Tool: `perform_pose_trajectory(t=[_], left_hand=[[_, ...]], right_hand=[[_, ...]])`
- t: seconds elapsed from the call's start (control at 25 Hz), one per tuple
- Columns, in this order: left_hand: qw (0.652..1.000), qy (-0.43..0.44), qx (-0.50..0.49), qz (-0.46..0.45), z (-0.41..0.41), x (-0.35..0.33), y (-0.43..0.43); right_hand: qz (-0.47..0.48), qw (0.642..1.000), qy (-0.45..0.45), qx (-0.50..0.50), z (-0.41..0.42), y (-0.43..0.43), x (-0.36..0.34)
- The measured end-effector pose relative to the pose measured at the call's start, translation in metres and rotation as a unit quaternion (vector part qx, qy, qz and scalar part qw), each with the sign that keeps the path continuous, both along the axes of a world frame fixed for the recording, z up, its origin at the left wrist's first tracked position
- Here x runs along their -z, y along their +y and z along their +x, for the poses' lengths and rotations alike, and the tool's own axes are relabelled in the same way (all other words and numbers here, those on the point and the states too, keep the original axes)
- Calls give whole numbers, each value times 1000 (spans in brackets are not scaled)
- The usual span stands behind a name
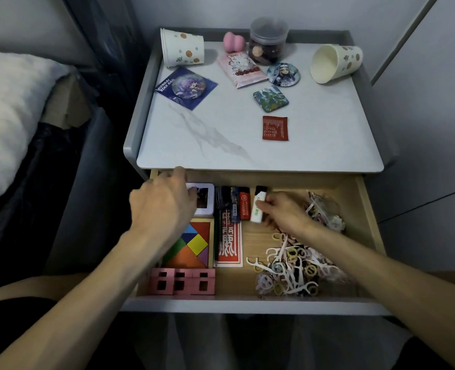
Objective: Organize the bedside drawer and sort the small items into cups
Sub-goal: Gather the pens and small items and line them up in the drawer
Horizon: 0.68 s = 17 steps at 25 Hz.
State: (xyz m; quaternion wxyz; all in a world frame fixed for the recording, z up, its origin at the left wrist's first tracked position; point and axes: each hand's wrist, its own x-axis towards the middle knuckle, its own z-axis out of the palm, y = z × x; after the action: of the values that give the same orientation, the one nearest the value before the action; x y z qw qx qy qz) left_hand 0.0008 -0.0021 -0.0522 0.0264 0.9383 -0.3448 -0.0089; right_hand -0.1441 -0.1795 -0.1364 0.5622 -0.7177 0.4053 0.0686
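1. Nearest: left forearm (87, 303) and right forearm (381, 276) cross the near edge of the open drawer (247, 305), angled inward, both bare.
2. Right hand (282, 212): palm down at the drawer's back middle, fingers curled onto the white lighter (257, 209), grasping its right side.
3. Left hand (162, 206): palm down over the tin (206, 201) in the back left corner. Its fingertips are hidden, so I can't tell whether it grips or only touches.
4. Step, my read: squaring the lighter up beside the pens (225, 201). To do it well, pinch low on the body and slide it parallel to the row. Keep the wrist off the loose pile and steady the tin so the row doesn't shift.
5. Outward: the tangram (191, 247) is just in front of the tin and the pink blocks (182, 281) sit in the near left corner. A pile of picks and ties (293, 265) is spread along the right side, unsorted.
6. Cups: left cup (182, 48) and right cup (338, 62) both lie tipped at the back corners of the nightstand top (221, 145). Nothing shows inside the right cup, so sorting likely hasn't started.
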Motion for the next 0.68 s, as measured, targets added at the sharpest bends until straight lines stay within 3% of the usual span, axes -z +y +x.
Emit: perform_pose_trajectory(t=[0.08, 0.16, 0.68], left_hand=[[996, -31, 2, 79, 4, 2, 4], [991, -27, 10, 127, 3, 6, 2], [983, -44, 27, 174, -6, 16, 3]], right_hand=[[-97, 994, 47, -25, 5, -8, 5], [-124, 990, 53, -35, 10, -9, 3], [-188, 979, 53, -58, 18, -9, 1]])
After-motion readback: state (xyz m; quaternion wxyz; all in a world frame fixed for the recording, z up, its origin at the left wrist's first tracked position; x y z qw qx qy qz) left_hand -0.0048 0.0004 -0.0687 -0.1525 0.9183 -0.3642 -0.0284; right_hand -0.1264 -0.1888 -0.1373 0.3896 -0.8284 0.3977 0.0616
